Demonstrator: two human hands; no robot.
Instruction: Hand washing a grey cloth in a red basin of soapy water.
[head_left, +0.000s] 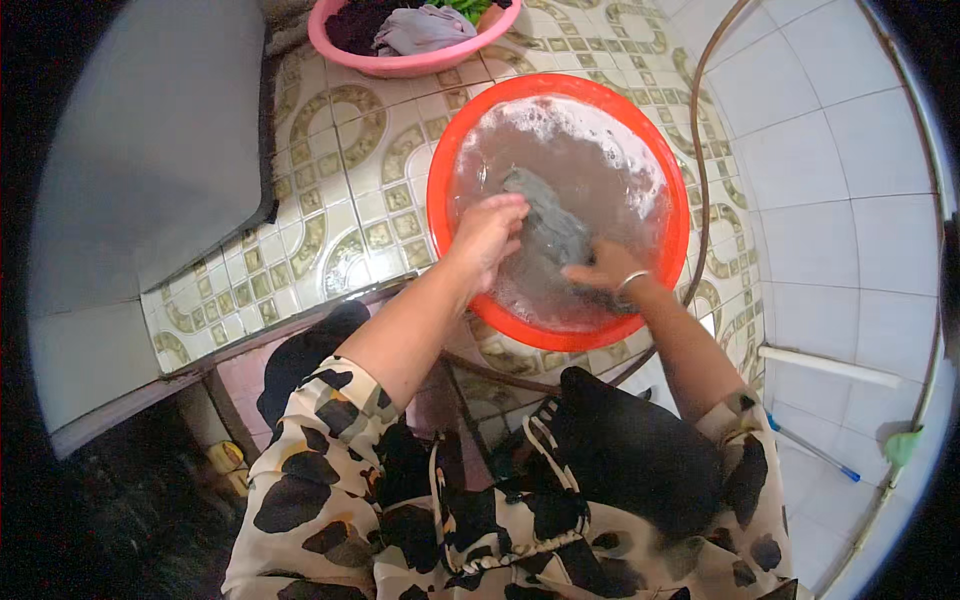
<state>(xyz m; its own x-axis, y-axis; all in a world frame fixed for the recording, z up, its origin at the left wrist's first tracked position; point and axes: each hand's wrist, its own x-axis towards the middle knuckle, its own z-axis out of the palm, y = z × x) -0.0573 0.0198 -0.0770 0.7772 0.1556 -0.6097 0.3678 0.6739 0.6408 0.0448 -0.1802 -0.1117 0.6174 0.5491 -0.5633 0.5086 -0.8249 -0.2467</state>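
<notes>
A red plastic basin (559, 341) holds cloudy, greyish water with white suds (611, 139) along its far and right sides. A wet grey cloth (551, 217) lies in the water, running from upper left to lower right. My left hand (491, 232) is over the basin's left part, fingers apart and bent, the fingertips close beside the cloth. Whether they touch it is hard to tell. My right hand (611, 266), with a silver bangle (631, 280) at the wrist, is low at the cloth's lower right end. Cloth and water hide part of its fingers.
Beyond the red basin stands a pink basin (409, 66) with a light grey cloth (424, 31), dark cloth and something green. A brown hose (697, 150) curves around the right side. White wall tiles (802, 157) rise at right; a grey panel (172, 135) stands left.
</notes>
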